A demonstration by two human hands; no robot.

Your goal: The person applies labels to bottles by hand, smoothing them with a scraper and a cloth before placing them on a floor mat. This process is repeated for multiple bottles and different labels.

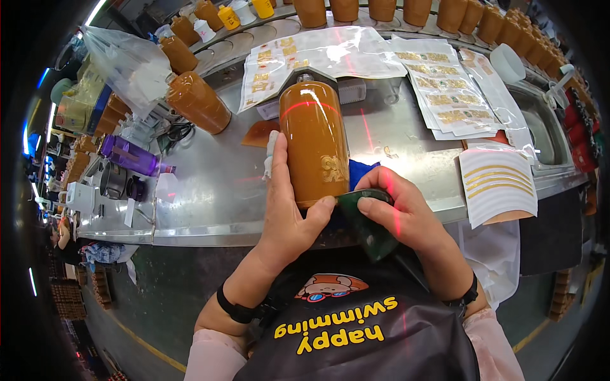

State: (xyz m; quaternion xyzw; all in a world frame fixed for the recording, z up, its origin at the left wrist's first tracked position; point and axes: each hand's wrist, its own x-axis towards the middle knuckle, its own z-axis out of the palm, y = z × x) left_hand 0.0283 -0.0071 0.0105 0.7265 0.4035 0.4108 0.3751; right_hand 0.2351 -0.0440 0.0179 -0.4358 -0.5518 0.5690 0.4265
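A glossy brown ceramic bottle point(312, 136) lies with its neck pointing away from me, in front of a dark angled holder point(304, 72). Gold lettering point(332, 169) sits on its lower right side, and a red laser line crosses its upper part. My left hand point(287, 206) grips the bottle along its left side, the thumb at its near end. Between the thumb and fingers of my right hand point(406, 209) is a dark green, flat scraper point(373, 233), close to the bottle's near right edge. Partly hidden behind that hand is a blue cloth point(362, 171).
Another brown bottle point(200, 105) stands on the metal table point(210, 184) to the left, near a purple container point(130, 154). Sheets of gold decals point(438, 89) lie at the right, with a gold-striped sheet point(499, 181) at the table edge and a sink point(548, 136) beyond.
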